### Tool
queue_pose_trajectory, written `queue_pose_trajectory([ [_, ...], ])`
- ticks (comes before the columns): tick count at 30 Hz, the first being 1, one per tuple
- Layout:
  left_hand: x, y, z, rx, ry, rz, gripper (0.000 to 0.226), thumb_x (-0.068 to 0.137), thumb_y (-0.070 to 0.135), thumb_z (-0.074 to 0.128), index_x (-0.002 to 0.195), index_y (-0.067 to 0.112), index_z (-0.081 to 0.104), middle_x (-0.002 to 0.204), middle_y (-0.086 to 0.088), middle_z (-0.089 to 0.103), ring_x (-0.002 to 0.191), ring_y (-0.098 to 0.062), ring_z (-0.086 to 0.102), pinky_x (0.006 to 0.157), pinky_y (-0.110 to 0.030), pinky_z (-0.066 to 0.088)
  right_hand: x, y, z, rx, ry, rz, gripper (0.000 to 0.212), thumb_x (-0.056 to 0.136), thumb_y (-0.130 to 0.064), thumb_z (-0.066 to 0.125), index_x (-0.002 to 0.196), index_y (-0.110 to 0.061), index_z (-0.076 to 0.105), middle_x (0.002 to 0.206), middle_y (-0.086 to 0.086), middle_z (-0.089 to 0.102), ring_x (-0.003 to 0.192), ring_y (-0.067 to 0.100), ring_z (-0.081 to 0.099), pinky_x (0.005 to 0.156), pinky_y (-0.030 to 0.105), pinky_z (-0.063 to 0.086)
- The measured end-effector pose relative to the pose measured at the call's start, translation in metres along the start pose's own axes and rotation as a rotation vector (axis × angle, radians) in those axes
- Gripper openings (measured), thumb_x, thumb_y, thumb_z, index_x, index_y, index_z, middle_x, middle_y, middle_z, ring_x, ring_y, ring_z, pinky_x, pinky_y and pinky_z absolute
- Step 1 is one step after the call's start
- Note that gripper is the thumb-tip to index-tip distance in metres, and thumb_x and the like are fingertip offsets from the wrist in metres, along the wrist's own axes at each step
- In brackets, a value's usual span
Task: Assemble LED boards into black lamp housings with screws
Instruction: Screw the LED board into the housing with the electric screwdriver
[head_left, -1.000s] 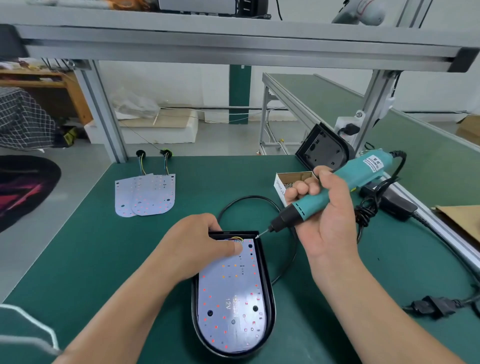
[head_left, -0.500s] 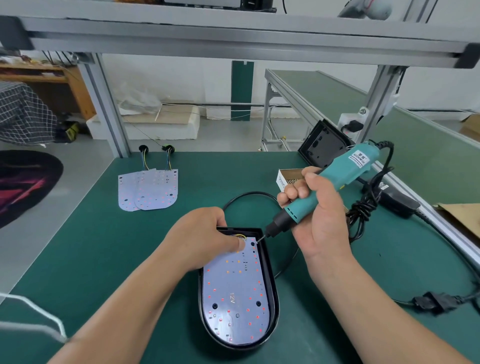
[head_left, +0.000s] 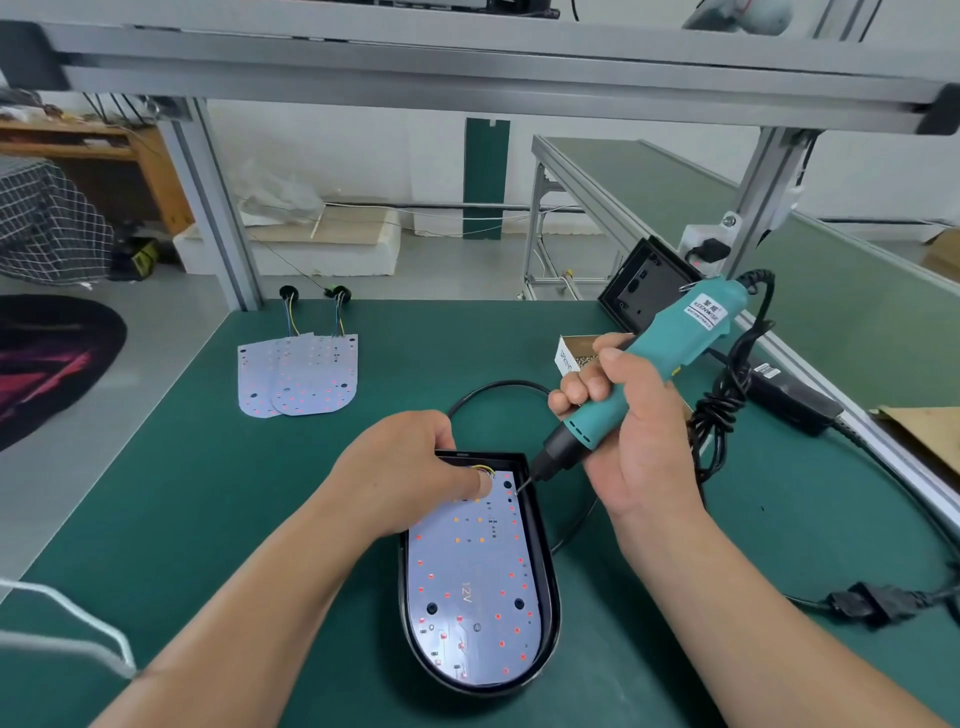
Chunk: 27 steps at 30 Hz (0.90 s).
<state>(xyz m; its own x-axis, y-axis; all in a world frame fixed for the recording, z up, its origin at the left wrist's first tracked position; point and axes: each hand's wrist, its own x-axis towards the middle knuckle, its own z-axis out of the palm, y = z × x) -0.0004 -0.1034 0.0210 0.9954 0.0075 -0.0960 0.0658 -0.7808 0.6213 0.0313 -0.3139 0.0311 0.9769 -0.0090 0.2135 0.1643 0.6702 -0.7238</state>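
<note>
A black lamp housing (head_left: 551, 597) lies on the green mat in front of me, with a white LED board (head_left: 472, 587) seated inside it. My left hand (head_left: 410, 467) rests on the housing's top end, one fingertip pressing the board near its coloured wires. My right hand (head_left: 628, 436) grips a teal electric screwdriver (head_left: 649, 374). Its bit tip touches the board's top right corner by a screw hole. A small open screw box (head_left: 569, 353) sits behind the right hand.
Two spare LED boards (head_left: 298, 379) with wires lie at the back left of the mat. Another black housing (head_left: 639, 291) leans at the back right. A black power adapter (head_left: 789, 400) and cables run along the right edge. An aluminium frame post (head_left: 213, 208) stands at the back left.
The screwdriver has dropped lower and closer, its bit now at the board's top right corner. My left hand keeps pressing the board's top end.
</note>
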Motion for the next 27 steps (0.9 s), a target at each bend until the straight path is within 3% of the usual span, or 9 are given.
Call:
queue_pose_trajectory([
  [4, -0.001, 0.001, 0.0, 0.018, 0.008, 0.007, 0.045, 0.068, 0.058, 0.083, 0.075, 0.022, 0.057, 0.051, 0.023, 0.053, 0.045, -0.002, 0.047, 0.052, -0.027, 0.035, -0.002, 0.001, 0.003, -0.018, -0.005, -0.002, 0.006, 0.093, -0.01, 0.06, 0.093, -0.016, 0.062, 0.065, 0.001, 0.041, 0.061, 0.02, 0.045, 0.064, 0.034, 0.047],
  [8, -0.002, 0.002, -0.001, 0.024, 0.016, 0.009, 0.042, 0.069, 0.057, 0.083, 0.075, 0.023, 0.059, 0.061, 0.013, 0.058, 0.053, -0.008, 0.051, 0.054, -0.028, 0.037, -0.003, 0.001, 0.004, -0.058, -0.022, -0.015, 0.007, 0.091, -0.009, 0.06, 0.096, -0.014, 0.059, 0.065, 0.003, 0.041, 0.06, 0.021, 0.046, 0.064, 0.035, 0.048],
  [12, -0.002, 0.003, -0.001, 0.027, 0.017, 0.004, 0.042, 0.069, 0.057, 0.083, 0.075, 0.024, 0.058, 0.061, 0.013, 0.057, 0.053, -0.009, 0.051, 0.054, -0.027, 0.038, -0.004, 0.001, 0.006, -0.106, -0.065, -0.035, 0.008, 0.092, -0.007, 0.057, 0.095, -0.014, 0.06, 0.065, 0.003, 0.042, 0.061, 0.022, 0.048, 0.065, 0.036, 0.05],
  [19, -0.001, 0.004, 0.0, 0.011, 0.006, -0.001, 0.044, 0.069, 0.057, 0.084, 0.073, 0.024, 0.057, 0.051, 0.022, 0.054, 0.043, -0.001, 0.047, 0.051, -0.027, 0.034, -0.013, -0.002, 0.019, -0.219, -0.244, -0.08, 0.009, 0.086, -0.01, 0.062, 0.092, -0.015, 0.059, 0.062, 0.006, 0.039, 0.059, 0.025, 0.044, 0.062, 0.037, 0.047],
  [24, -0.001, 0.005, -0.001, -0.003, -0.004, 0.006, 0.044, 0.071, 0.056, 0.085, 0.072, 0.023, 0.056, 0.05, 0.021, 0.054, 0.043, -0.003, 0.047, 0.05, -0.027, 0.034, -0.016, -0.004, 0.021, -0.251, -0.342, -0.047, 0.019, 0.086, -0.012, 0.063, 0.081, -0.015, 0.045, 0.062, 0.006, 0.038, 0.058, 0.024, 0.04, 0.061, 0.038, 0.044],
  [27, -0.001, 0.006, -0.001, 0.0, -0.004, 0.013, 0.045, 0.072, 0.054, 0.085, 0.072, 0.023, 0.053, 0.047, 0.02, 0.05, 0.042, -0.005, 0.044, 0.048, -0.026, 0.032, -0.017, -0.004, 0.019, -0.256, -0.428, -0.023, 0.012, 0.084, -0.01, 0.062, 0.085, -0.018, 0.053, 0.061, 0.006, 0.042, 0.059, 0.025, 0.042, 0.062, 0.04, 0.043],
])
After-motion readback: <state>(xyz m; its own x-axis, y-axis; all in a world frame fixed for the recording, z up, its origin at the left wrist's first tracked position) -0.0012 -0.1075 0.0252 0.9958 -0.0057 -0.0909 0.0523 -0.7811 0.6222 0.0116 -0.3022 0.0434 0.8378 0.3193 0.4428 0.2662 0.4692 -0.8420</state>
